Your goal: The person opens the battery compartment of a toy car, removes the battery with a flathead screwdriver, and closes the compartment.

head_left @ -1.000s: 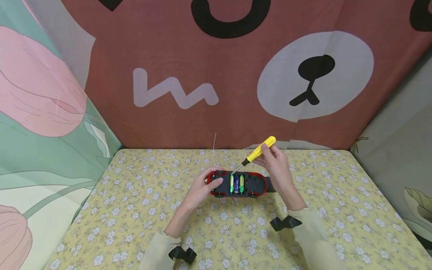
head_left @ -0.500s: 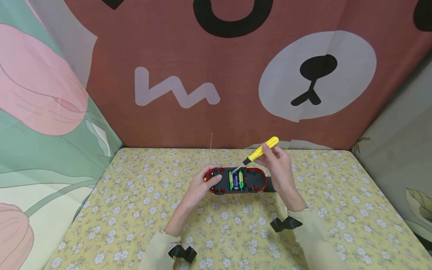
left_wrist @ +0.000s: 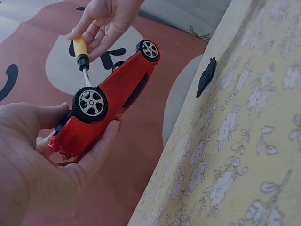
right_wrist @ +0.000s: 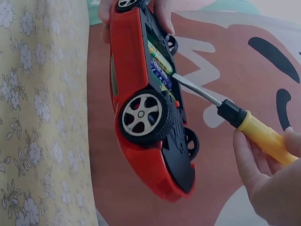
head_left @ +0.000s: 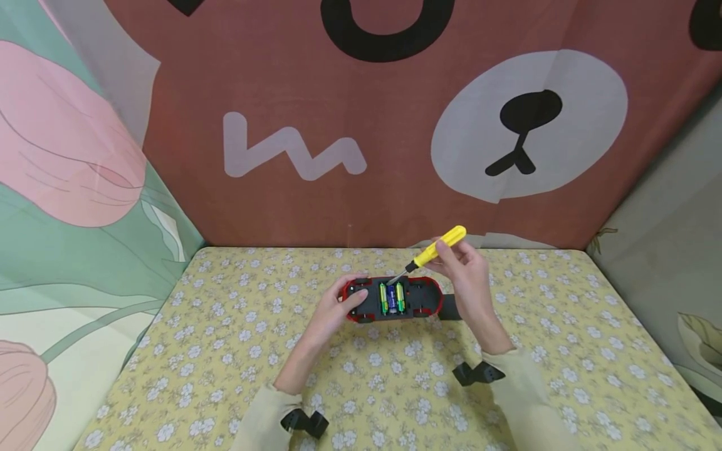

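Red-and-black plastic toy car (head_left: pixel 423 297), underside up, below frame centre, long axis left to right. Left hand (head_left: pixel 331 308), nearer, grips its left end. Right hand (head_left: pixel 467 275) grips a yellow-handled screwdriver (head_left: pixel 433 252) slanting down-left to three green-and-blue cylindrical batteries (head_left: pixel 392 299); contact unconfirmed.

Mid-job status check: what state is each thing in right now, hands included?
Toy car: held off the table, underside toward the head camera, battery compartment open.
Three batteries: side by side in the compartment.
Screwdriver: tilted, tip at the batteries; contact unclear.
Flat black piece: lying on the table.
Left hand: grips the car's end.
Right hand: holds the screwdriver's handle.
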A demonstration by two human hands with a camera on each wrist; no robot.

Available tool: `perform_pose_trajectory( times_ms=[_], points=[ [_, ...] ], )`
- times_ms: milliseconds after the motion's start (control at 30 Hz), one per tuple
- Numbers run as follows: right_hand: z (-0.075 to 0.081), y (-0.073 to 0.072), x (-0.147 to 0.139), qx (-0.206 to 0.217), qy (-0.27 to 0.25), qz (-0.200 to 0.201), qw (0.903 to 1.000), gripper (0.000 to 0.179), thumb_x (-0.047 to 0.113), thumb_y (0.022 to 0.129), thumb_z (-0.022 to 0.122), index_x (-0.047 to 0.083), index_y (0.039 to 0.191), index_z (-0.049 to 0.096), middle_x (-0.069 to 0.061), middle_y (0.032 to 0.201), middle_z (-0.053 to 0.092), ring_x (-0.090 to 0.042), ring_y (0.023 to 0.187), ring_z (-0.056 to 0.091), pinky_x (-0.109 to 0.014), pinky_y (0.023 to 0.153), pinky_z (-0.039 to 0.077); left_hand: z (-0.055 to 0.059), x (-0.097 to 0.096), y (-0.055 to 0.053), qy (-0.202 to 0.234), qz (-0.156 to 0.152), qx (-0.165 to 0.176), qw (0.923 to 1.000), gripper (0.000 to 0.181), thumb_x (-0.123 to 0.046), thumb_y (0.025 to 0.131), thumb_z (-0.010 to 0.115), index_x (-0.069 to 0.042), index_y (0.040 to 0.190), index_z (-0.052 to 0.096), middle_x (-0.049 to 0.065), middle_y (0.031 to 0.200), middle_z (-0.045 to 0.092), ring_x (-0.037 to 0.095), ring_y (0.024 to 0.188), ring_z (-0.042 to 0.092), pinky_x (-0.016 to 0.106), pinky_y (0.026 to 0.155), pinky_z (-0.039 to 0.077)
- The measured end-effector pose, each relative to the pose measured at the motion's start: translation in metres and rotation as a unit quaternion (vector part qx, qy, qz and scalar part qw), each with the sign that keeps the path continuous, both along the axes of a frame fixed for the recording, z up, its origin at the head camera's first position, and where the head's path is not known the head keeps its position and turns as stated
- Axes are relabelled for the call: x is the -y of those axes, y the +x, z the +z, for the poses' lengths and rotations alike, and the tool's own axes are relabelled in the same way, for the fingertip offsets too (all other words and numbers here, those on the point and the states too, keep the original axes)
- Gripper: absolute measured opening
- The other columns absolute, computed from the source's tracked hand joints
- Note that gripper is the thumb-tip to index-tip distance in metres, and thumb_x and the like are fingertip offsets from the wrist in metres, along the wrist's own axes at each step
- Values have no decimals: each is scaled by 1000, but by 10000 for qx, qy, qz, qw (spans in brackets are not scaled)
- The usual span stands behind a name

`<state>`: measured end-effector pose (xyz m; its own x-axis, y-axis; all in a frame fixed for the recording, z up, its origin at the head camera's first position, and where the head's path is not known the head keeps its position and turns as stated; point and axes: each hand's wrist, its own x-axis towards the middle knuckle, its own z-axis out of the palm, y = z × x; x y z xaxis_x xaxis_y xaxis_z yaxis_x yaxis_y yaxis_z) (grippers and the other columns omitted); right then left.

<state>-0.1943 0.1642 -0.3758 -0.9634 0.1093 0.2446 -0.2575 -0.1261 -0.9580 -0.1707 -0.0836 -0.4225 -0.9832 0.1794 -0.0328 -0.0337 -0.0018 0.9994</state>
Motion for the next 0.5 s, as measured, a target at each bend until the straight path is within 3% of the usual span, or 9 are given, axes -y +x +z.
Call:
perform_pose_trajectory(
  times_ms=[233,500],
  points=[
    [2,1,-2,-109,136,141,9998,32,19,104,66,-5,124,63,-1,99,75,-16,89,75,-35,81,61,0,3,-3,67,326,192,9993,40,-17,102,66,-7,141,61,18,130,64,22,101,68,28,77,55],
    [7,6,1,-174,800,524,9953,29,17,104,66,-5,123,64,-5,102,74,-18,92,75,-41,85,60,1,6,-7,165,498,387,9979,42,-19,102,66,-8,142,60,18,128,65,20,98,69,29,78,56]
  ],
)
